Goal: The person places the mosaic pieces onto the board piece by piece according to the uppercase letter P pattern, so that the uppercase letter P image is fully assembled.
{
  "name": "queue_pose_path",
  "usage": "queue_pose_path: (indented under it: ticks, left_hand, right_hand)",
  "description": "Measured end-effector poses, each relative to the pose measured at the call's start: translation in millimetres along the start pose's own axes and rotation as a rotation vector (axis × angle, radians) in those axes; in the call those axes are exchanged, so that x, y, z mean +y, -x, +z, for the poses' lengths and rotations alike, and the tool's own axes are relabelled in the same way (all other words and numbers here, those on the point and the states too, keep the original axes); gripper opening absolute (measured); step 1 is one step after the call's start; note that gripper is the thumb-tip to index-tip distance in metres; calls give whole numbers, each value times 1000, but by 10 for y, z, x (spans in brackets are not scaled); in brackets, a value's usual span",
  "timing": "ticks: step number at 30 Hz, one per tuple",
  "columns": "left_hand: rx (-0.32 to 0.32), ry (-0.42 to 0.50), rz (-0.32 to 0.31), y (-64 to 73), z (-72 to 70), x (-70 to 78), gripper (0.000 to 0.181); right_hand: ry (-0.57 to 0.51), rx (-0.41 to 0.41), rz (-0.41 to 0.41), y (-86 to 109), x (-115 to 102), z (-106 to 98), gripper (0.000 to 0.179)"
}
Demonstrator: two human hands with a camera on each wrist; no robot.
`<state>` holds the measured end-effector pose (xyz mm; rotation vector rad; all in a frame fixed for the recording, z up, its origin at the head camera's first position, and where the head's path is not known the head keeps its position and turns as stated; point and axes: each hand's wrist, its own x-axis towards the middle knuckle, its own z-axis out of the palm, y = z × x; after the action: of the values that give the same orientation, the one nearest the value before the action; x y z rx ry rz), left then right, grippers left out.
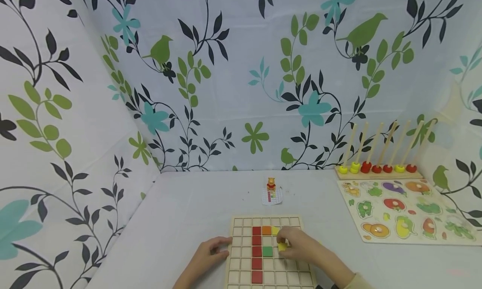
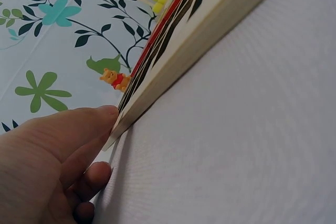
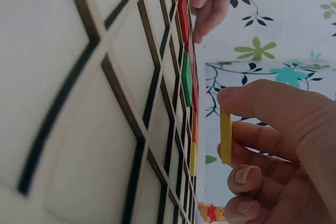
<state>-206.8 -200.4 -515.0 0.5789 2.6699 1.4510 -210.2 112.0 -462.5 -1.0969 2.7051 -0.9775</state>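
Observation:
A wooden grid board (image 1: pixel 241 264) lies on the white table in front of me. My right hand (image 1: pixel 299 244) pinches a thin yellow square tile (image 3: pixel 226 137) between thumb and fingertips, standing off the board's face in the right wrist view. My left hand (image 1: pixel 206 255) touches the board's left edge with its fingertips, the other fingers loosely bent beside it. In the grid sit a column of red tiles (image 1: pixel 257 251), an orange tile (image 1: pixel 266 230) and a green tile (image 1: pixel 267 251). A set yellow tile (image 1: pixel 275 230) is partly hidden by my right hand.
Behind the board, a small bear figure (image 1: pixel 271 184) stands on a paper card (image 1: pixel 272 197) with a coloured pattern. To the right lie a vegetable puzzle board (image 1: pixel 410 213) and a peg rack (image 1: pixel 376 175) with red and yellow beads. Patterned cloth (image 1: pixel 233 92) hangs around the table.

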Motion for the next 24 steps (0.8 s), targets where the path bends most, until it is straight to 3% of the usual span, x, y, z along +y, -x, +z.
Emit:
queue_pose_path:
  ticks: [6, 18, 24]
  left_hand:
    - [-2, 2, -6, 11, 1, -5, 34]
    - [-9, 15, -6, 0, 3, -5, 33]
    - [-4, 14, -11, 24, -25, 153, 31]
  right_hand:
    - [26, 1, -51, -11, 11, 62, 16]
    - [50, -37, 8, -17, -8, 127, 14]
    - [73, -41, 18, -40, -20, 150, 15]
